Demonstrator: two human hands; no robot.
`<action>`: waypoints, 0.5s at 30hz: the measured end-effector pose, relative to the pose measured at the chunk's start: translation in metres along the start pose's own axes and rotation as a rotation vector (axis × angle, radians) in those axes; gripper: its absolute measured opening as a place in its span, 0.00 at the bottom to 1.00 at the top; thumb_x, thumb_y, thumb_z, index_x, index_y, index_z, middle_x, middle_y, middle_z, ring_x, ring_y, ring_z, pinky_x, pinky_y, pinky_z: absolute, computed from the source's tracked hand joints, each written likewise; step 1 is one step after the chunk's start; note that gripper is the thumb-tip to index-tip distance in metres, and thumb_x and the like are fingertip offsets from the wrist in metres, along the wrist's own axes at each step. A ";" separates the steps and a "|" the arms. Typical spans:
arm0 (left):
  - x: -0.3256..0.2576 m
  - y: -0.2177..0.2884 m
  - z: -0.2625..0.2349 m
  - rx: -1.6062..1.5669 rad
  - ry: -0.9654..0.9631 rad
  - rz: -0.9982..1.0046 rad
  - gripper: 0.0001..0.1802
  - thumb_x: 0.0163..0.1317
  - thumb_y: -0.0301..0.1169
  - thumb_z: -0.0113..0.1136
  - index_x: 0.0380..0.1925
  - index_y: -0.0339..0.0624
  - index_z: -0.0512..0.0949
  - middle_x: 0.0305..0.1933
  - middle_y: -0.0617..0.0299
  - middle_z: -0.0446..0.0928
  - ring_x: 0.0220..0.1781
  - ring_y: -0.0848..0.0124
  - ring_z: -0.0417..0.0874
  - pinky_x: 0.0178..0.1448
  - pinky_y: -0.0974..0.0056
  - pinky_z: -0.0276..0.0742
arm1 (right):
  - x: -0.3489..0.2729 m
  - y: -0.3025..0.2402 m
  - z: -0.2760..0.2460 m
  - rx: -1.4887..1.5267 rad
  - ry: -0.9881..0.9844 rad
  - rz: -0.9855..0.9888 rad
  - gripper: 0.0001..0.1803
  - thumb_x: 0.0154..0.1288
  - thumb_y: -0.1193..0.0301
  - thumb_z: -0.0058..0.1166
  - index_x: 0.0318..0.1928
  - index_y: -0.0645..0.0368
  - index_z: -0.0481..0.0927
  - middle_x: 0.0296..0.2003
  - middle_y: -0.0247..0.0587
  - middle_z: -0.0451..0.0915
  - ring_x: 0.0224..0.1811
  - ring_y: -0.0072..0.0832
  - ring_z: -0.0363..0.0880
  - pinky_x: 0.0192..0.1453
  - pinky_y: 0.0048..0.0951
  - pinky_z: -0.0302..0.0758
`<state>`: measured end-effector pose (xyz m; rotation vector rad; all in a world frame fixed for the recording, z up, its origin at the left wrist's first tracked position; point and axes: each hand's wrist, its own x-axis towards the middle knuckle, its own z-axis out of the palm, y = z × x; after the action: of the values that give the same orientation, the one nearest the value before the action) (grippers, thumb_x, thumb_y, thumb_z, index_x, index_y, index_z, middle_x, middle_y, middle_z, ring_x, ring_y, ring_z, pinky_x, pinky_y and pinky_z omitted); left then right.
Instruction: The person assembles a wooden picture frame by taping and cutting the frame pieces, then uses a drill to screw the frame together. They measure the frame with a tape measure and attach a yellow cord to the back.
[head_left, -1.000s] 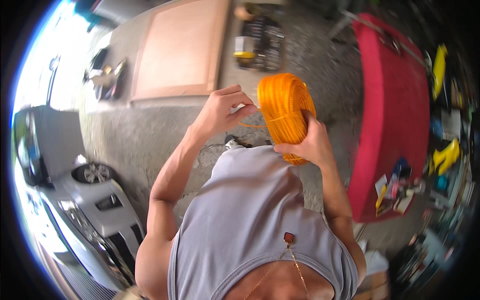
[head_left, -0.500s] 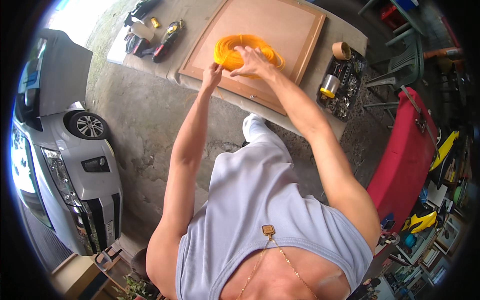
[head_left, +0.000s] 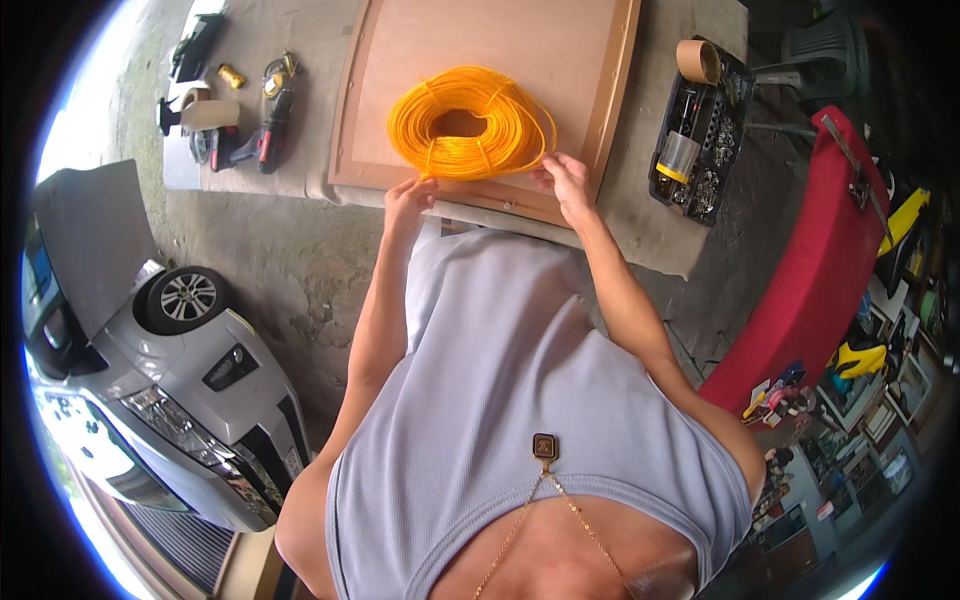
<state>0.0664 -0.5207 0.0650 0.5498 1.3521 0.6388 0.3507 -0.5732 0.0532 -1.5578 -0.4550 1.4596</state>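
Note:
A coil of orange-yellow rope, bound with ties of the same cord, lies on a brown framed panel. At the coil's near left side, my left hand is closed, its fingertips pinching the cord by one tie. My right hand is at the near right side, thumb and fingers together on a loose outer strand that bows away from the coil. The fingertips partly hide what they hold.
The panel rests on a cloth-covered table. On the left are a spray bottle and a cordless drill. A black hardware tray with a tape roll sits right. A silver car and red panel flank me.
My right hand has moved from over the coil to its near right edge, onto a strand. My left hand stays at the coil's left side. I stand closer to the table.

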 end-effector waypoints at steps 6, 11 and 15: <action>0.001 0.032 -0.057 0.779 0.058 0.342 0.18 0.54 0.35 0.67 0.43 0.37 0.80 0.36 0.57 0.81 0.36 0.67 0.80 0.45 0.64 0.75 | 0.044 -0.096 -0.060 0.282 0.071 0.119 0.13 0.63 0.63 0.59 0.28 0.56 0.73 0.14 0.25 0.65 0.12 0.18 0.63 0.24 0.29 0.76; -0.005 0.102 0.022 0.764 -0.136 0.883 0.21 0.50 0.39 0.71 0.41 0.41 0.80 0.42 0.54 0.78 0.46 0.60 0.78 0.54 0.57 0.71 | -0.018 -0.264 -0.083 -0.771 0.239 -0.206 0.34 0.46 0.79 0.64 0.57 0.52 0.72 0.18 0.21 0.65 0.17 0.11 0.61 0.18 0.18 0.60; 0.009 0.102 0.080 1.240 -0.161 1.051 0.37 0.45 0.62 0.66 0.44 0.41 0.77 0.44 0.52 0.78 0.48 0.57 0.78 0.59 0.56 0.65 | -0.144 -0.366 -0.163 -1.290 0.491 -0.450 0.32 0.53 0.77 0.61 0.61 0.49 0.72 0.18 0.24 0.69 0.22 0.15 0.66 0.27 0.22 0.64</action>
<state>0.1358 -0.4417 0.1407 2.3423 1.1109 0.4644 0.5834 -0.5598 0.4100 -2.4358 -1.4927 0.2820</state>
